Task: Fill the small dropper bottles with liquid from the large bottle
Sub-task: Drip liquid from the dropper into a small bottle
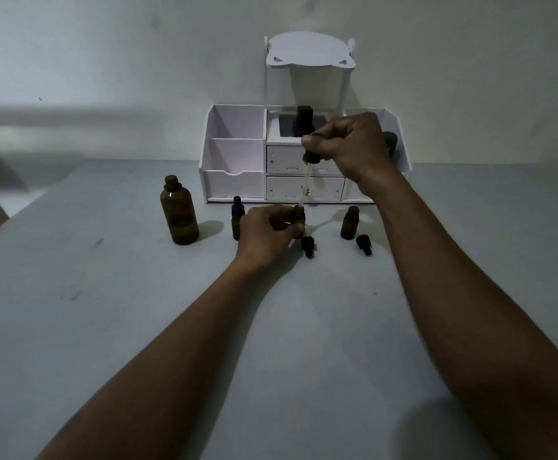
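left hand (267, 234) gripped a small dropper bottle (299, 214) on the grey worktop (131, 327); right hand (350, 144) pinched a glass dropper (307, 175) over its mouth. large bottle (179, 214) stood uncapped to the left, white organiser (234, 161) behind.

- A dim, plain room, seemingly a home hobby corner: a grey desk (105, 327) against a bare white wall (105, 44).
- A white drawer organiser (234, 161) stands at 12 o'clock.
- An amber large bottle (179, 214) stands at 11 o'clock, with small dropper bottles (349, 224) nearby.
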`<state>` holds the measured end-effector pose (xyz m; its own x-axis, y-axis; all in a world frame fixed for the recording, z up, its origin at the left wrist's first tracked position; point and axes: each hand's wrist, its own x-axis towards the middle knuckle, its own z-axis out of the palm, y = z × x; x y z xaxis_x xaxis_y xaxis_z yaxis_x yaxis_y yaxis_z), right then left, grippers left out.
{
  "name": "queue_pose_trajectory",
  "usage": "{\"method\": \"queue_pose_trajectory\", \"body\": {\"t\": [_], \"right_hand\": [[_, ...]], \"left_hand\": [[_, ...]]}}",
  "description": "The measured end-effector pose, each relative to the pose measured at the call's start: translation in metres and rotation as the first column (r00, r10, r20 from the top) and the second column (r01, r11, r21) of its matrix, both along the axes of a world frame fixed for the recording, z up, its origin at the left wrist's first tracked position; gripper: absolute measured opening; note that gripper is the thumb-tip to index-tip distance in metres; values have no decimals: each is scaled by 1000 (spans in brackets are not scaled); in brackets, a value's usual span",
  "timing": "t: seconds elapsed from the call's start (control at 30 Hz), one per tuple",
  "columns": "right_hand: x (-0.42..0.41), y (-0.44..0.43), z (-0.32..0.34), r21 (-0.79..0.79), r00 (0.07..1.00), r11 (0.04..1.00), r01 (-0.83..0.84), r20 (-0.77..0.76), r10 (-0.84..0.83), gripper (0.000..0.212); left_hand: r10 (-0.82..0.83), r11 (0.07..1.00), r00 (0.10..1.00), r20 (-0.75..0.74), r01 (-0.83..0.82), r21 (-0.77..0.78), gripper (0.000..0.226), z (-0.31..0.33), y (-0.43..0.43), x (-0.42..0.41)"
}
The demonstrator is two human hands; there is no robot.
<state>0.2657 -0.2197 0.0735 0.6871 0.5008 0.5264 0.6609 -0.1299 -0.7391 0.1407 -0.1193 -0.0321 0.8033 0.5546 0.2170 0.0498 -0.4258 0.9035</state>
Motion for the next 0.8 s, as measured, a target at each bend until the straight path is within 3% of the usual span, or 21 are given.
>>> {"method": "queue_pose_trajectory", "body": {"t": [0.5, 0.7, 0.8], "right_hand": [[-2, -1, 0, -34, 999, 999, 6, 51, -5, 16], [-10, -5, 11, 99, 998, 995, 22, 61, -28, 14], [-17, -7, 19, 186, 999, 982, -2, 51, -8, 15]], "left_hand": [[10, 1000, 1000, 12, -10, -4, 36, -2, 0, 1], [26, 999, 1000, -4, -27, -25, 56, 0, -4, -6], [33, 997, 999, 25, -34, 64, 54, 4, -1, -17]]}}
